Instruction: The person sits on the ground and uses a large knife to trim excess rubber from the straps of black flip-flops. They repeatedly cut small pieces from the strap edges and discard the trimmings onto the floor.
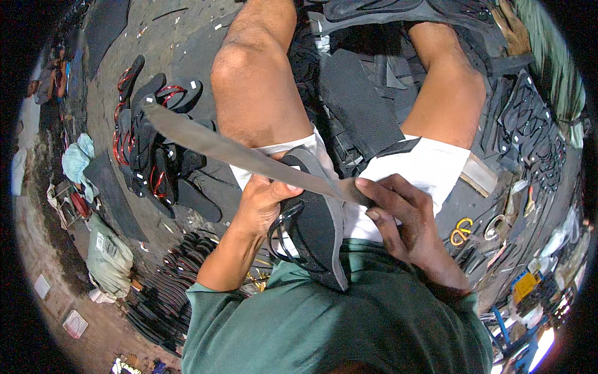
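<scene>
My left hand (pixel 261 198) is closed around the side of a black sandal (pixel 314 230) with a grey sole edge, held over my lap. Its thin dark straps hang on the left, beside my wrist. In my right hand (pixel 402 218) is the near end of a long knife (pixel 249 161), pinched between the fingers; they hide its handle. The broad grey blade crosses over the sandal and past my left thumb, its tip pointing up and to the left. Whether the blade's edge touches the sole I cannot tell.
Black sandals with red straps (pixel 159 177) lie heaped at the left, near stacked dark soles (pixel 177 280). Black rubber pieces (pixel 358 100) lie between my legs. Black straps (pixel 529 134), yellow-handled scissors (pixel 461 231) and a wooden block (pixel 478 175) are at the right.
</scene>
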A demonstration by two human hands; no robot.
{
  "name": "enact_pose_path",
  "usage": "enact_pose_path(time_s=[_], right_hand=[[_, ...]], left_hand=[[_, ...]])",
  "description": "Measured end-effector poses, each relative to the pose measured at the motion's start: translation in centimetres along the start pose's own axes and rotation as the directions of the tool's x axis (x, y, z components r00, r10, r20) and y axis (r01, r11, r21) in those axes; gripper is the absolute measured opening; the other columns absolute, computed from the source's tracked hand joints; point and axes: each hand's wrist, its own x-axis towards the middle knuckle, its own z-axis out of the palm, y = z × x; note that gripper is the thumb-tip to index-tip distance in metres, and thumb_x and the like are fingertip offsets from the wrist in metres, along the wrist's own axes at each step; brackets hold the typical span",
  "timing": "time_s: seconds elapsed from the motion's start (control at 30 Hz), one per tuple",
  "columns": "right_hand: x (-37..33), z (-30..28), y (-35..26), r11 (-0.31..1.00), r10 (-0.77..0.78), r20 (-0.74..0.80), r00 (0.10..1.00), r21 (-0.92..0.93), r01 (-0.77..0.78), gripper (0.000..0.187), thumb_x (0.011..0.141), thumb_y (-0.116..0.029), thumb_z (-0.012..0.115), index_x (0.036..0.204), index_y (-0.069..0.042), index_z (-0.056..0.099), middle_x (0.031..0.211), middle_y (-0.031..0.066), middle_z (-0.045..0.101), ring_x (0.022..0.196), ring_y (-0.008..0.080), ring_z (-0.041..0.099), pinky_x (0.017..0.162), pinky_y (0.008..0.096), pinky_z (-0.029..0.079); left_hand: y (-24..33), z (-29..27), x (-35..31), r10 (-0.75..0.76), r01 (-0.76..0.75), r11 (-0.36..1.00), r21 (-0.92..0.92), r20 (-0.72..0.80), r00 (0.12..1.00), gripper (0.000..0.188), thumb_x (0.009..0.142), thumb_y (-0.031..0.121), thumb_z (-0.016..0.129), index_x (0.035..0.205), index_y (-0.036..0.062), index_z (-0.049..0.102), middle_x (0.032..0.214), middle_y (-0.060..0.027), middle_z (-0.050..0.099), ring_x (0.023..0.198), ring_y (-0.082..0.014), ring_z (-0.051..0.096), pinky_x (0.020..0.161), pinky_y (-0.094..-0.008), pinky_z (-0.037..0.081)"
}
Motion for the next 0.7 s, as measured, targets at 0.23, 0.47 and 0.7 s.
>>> enact_pose_path(time_s=[0.23, 0.47, 0.7], right_hand=[[5.4, 0.2, 0.7, 0.997, -0.076, -0.043, 0.996, 0.000, 0.076, 0.035, 0.100, -0.017, 0.062, 0.133, -0.008, 0.063, 0.091, 0.0173, 0.065, 0.079, 0.0324, 0.067, 0.067, 0.0380, 0.053], [4.7, -0.8, 1.3, 0.842, 0.064, -0.312, 0.948, 0.527, 0.116, 0.043, 0.106, -0.021, 0.050, 0.145, -0.002, 0.053, 0.115, 0.0140, 0.068, 0.097, 0.0169, 0.064, 0.088, 0.0322, 0.053], [0.5, -0.4, 3.2, 0.993, -0.110, -0.348, 0.931, 0.008, 0.120, 0.041, 0.099, -0.013, 0.057, 0.138, 0.001, 0.059, 0.101, 0.0187, 0.068, 0.088, 0.0274, 0.067, 0.079, 0.0363, 0.054]], left_hand=[[1.7, 4.7, 0.7, -0.139, 0.124, 0.985, 0.124, 0.119, 0.983, 0.035, 0.081, 0.018, 0.083, 0.108, -0.0016, 0.072, 0.096, -0.0051, 0.073, 0.086, -0.0129, 0.067, 0.078, -0.0289, 0.054], [7.3, 1.4, -0.2, 0.558, -0.602, 0.798, 0.011, -0.391, 0.732, 0.039, 0.094, 0.027, 0.069, 0.123, 0.0018, 0.064, 0.115, -0.0082, 0.070, 0.102, -0.0196, 0.068, 0.092, -0.0355, 0.055], [3.0, 4.5, 0.5, 0.433, -0.512, 0.784, -0.351, -0.283, 0.856, 0.029, 0.094, 0.025, 0.073, 0.117, 0.0073, 0.066, 0.114, -0.0064, 0.073, 0.101, -0.0164, 0.070, 0.085, -0.0317, 0.061]])
